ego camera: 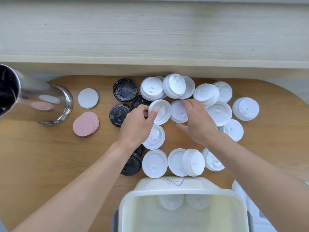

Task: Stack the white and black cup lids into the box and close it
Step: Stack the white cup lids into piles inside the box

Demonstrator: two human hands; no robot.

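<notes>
While box [184, 213] holds seemingly 2 white lids, most lie on table [50, 156]. Left hand [137, 128] fingers clamped on white lid [160, 111]; right hand [199, 121] fingers spread, empty. Black lids [124, 90] untouched, box unclosed.

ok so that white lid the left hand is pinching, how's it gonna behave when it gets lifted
The white lid looks like thin moulded plastic, so it is probably very light and may flex a little under the left hand, which grips its rim. Its smooth surface could be slippery. It partly overlaps a neighbouring lid, which it might nudge as it comes up.
</notes>
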